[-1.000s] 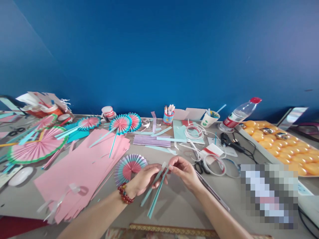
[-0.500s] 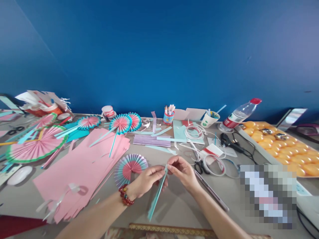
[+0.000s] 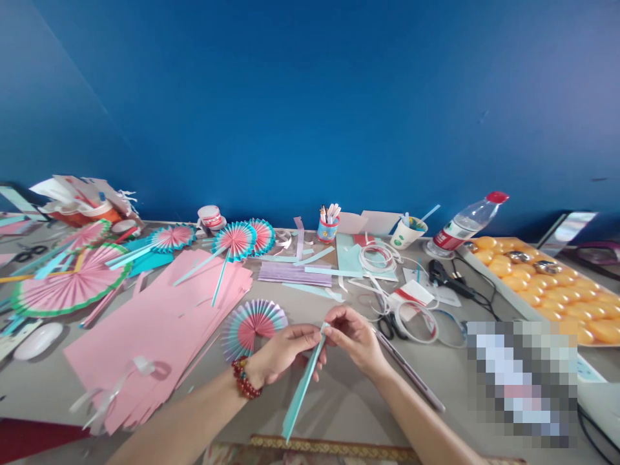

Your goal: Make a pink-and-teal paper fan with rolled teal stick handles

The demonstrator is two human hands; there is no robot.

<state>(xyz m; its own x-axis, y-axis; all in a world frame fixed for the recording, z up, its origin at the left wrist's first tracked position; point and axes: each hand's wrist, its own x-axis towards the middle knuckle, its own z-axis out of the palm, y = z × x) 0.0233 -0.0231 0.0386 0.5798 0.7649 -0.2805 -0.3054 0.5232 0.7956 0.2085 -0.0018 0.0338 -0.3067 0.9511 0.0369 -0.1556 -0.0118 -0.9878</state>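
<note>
So on my feed the biggest thing by far was the plain blue wall (image 3: 310, 116), with the cluttered grey table (image 3: 368, 413) running along under it. A loose stack of pink paper (image 3: 145, 323) took up most of the left side, and a panel of shiny orange bumps (image 3: 547, 278) sat over on the right. Next down in size were a pink pleated fan with a green edge (image 3: 72, 284) and a red-capped bottle (image 3: 460, 226). I also had a purple, turquoise and pink fan (image 3: 254, 323) lying just beyond the left wrist.

Then the 2 hands, near the middle of the table. The left hand (image 3: 285, 352) pinched a folded strip (image 3: 305, 387) between thumb and fingers, and the right hand (image 3: 353, 339) pinched its top end, fingertips close together. That strip was long, narrow and pale turquoise, whitish up at the fingertips and richer in colour lower down. It looked creased lengthwise and slanted down-left toward the front edge. I couldn't tell if it was 1 piece or 2 layers. Smallest was the red bead bracelet (image 3: 245, 378) on the left wrist.
</note>
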